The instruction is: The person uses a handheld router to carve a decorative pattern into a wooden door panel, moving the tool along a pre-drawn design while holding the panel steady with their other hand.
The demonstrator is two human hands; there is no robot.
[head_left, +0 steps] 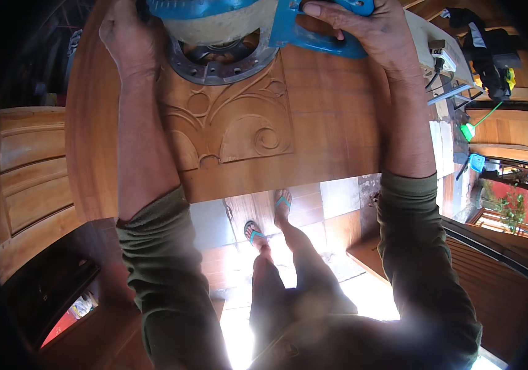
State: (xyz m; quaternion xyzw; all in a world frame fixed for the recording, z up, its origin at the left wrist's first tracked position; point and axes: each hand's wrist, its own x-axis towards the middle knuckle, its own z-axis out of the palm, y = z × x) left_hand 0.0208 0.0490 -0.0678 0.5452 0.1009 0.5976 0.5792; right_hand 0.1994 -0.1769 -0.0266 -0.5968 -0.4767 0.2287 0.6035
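A blue and grey wood router point(224, 28) with a round metal base rests upright on a brown wooden panel point(338, 148) at the top of the view. My right hand point(378, 28) is wrapped around its blue D-shaped handle, with the thumb along the top. On the opposite side my left hand point(129, 37) grips the router; its fingertips are mostly hidden. Carved scrolls and leaf-like curves point(233, 120) cover a recessed square in the panel, just below the router's base. Whatever bit sits inside the base opening cannot be made out.
A panelled wooden door point(33, 166) stands at the left. To the right are a power strip with a black plug point(443, 58), dark bundled items point(492, 55) and a green-handled brush point(469, 131). My sandalled feet point(255, 233) are on the tiled floor below the panel's near edge.
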